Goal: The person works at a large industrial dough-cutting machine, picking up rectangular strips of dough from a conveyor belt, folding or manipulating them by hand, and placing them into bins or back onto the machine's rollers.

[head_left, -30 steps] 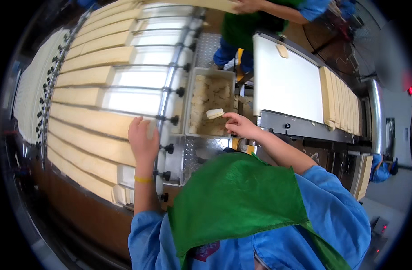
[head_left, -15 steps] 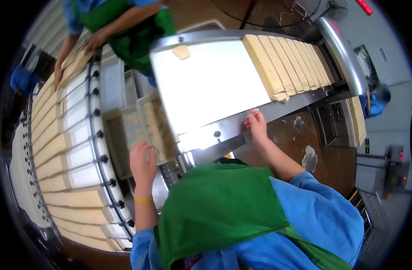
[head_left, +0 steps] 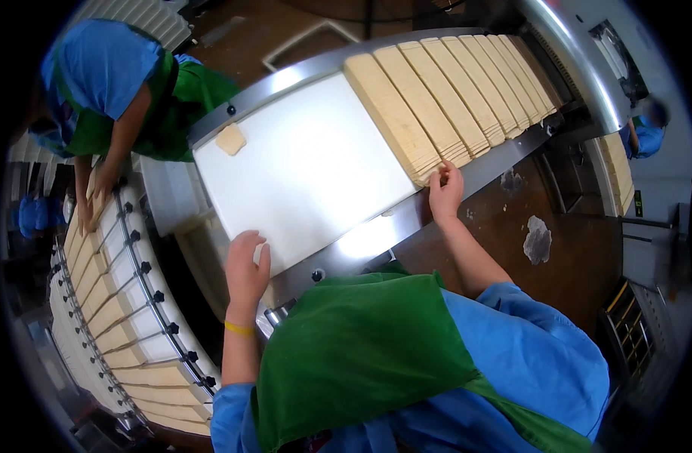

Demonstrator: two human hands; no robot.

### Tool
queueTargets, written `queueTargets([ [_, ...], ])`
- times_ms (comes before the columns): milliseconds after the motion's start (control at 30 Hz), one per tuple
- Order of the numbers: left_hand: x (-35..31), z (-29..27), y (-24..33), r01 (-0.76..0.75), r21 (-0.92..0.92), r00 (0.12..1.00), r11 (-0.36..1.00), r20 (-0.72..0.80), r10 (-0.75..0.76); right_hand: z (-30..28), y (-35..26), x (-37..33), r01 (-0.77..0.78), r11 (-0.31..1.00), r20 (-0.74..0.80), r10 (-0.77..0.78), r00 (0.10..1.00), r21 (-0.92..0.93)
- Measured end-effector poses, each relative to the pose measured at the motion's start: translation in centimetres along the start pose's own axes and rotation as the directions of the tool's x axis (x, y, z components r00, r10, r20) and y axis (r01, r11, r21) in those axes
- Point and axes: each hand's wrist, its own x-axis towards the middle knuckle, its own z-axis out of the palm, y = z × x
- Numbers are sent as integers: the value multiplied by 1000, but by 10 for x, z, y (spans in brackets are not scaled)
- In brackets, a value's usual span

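Right hand [head_left: 446,198] is at near end of leftmost layered dough strip [head_left: 391,113] on white conveyor belt [head_left: 300,174], can't tell if gripping; left hand [head_left: 246,272], thumb and fingers apart, by belt's near-left edge; dough scrap [head_left: 230,140] near far-left corner.

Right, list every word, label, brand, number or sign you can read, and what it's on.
None can be read.
Small dark sign on the right-hand wall: too small to make out.
Pale layered slabs: no lettering visible.
White work surface: no lettering visible.
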Motion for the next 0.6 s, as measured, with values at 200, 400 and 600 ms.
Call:
queueTargets([
  [200,98,55,5,-132,-81,978,988,155,143,-15,-11,10,338,939,144,-327,934,-63],
  [400,201,132,15,-159,-135,948,978,254,190,-27,-21,16,322,945,200,-305,931,-61],
  [600,287,194,42,-225,-90,964,970,125,236,-26,-34,27,360,933,264,-346,901,-8],
])
